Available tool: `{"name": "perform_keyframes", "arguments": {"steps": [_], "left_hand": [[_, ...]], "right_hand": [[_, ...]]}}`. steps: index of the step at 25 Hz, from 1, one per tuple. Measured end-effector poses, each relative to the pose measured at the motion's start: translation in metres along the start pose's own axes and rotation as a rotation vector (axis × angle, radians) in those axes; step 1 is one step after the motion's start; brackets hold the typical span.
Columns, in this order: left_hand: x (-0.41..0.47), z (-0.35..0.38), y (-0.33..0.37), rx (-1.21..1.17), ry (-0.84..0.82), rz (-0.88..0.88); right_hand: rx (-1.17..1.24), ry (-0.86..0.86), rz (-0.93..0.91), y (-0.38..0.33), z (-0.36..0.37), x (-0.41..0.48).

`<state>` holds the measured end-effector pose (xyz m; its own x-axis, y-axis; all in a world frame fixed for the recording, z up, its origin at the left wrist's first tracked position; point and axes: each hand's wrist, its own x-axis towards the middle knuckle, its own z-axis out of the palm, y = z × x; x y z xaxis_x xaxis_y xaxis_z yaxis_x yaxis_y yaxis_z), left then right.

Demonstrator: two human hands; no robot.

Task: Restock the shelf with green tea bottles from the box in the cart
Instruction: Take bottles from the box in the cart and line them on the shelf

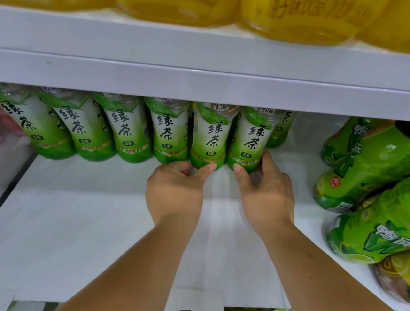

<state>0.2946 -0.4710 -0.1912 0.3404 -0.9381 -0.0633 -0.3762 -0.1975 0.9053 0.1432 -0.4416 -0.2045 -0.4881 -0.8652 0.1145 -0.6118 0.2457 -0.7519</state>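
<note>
As our left hand [175,187] grips one green tea bottle [210,135] low down, our right hand [265,194] grips the neighbouring bottle [251,137] likewise.

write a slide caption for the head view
Left hand grips the fifth green tea bottle from the left, right hand the sixth bottle, in the row on the white shelf.

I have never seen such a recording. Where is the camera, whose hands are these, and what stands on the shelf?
No machine here: a person wears one camera on the head, looking forward and down at that person's own hands. On the white shelf stands a row of green tea bottles. The left hand grips the base of the fifth bottle from the left; the right hand grips the sixth bottle beside it. Other green drink bottles are at the right; yellow drink bottles stand on the shelf above.
</note>
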Motion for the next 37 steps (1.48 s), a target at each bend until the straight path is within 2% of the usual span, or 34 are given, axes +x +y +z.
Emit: {"name": "perform_keyframes", "arguments": {"steps": [5, 18, 21, 24, 28, 31, 37], "left_hand": [[0.0, 0.002, 0.001, 0.042, 0.0, 0.001], [-0.001, -0.002, 0.002, 0.122, -0.061, 0.063], [0.001, -0.013, 0.005, 0.21, -0.156, 0.152], [0.004, -0.024, 0.012, 0.167, -0.264, 0.178], [0.002, -0.044, 0.024, 0.132, -0.508, 0.124], [-0.008, -0.065, 0.029, 0.078, -0.685, 0.064], [-0.04, -0.125, 0.017, 0.017, -0.831, -0.027]], "right_hand": [[-0.125, 0.02, 0.002, -0.002, 0.001, -0.002], [-0.112, -0.021, 0.042, 0.002, 0.0, 0.002], [0.095, -0.093, 0.099, -0.004, -0.004, 0.006], [0.277, -0.136, 0.193, -0.015, -0.011, 0.008], [0.391, -0.029, 0.289, -0.029, -0.022, -0.007], [0.39, -0.058, 0.361, -0.038, -0.035, -0.029], [0.359, -0.214, 0.454, -0.048, -0.049, -0.093]]}}
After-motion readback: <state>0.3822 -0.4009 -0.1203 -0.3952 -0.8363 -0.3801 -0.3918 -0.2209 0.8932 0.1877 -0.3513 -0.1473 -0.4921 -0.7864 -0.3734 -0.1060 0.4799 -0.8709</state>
